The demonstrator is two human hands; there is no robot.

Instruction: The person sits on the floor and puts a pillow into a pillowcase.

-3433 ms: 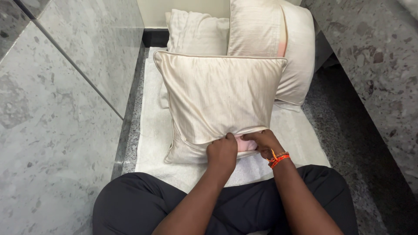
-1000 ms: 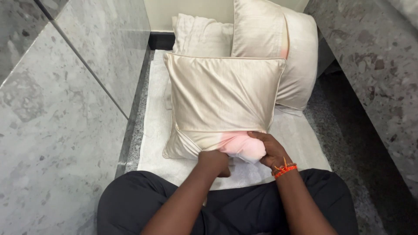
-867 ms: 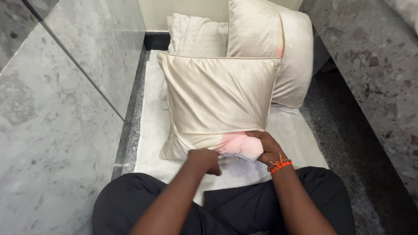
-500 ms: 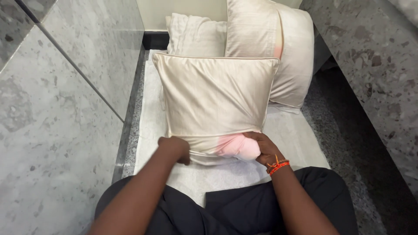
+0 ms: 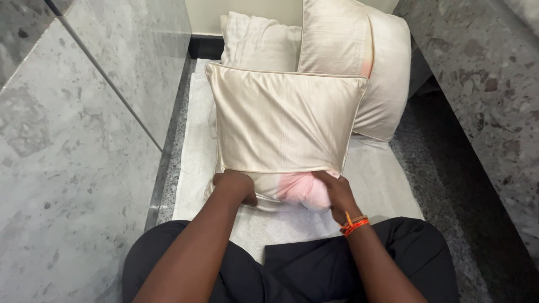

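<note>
- Sitting on the floor with my legs (image 5: 393, 264) in dark trousers, I have a cream cushion (image 5: 286, 120) standing upright just in front of my knees, on a white sheet (image 5: 382, 185) spread over the floor.
- My left hand (image 5: 236, 186) is closed on the cover's near left corner, pinching the fabric at the bottom edge.
- My right hand (image 5: 337, 193), with an orange band (image 5: 353, 224) at the wrist, presses against a pink bulge of the inner pillow (image 5: 303, 191) that shows at the cover's near right opening; I cannot tell whether the fingers grip it or only push.
- By my reading, most of the pillow is already inside: the cover looks filled and square up to its far corners.
- What seems left is tucking that pink end in and shutting the bottom edge.
- Two more cushions (image 5: 359, 62) lean against the far wall, with grey stone panels (image 5: 78, 146) to my left.
</note>
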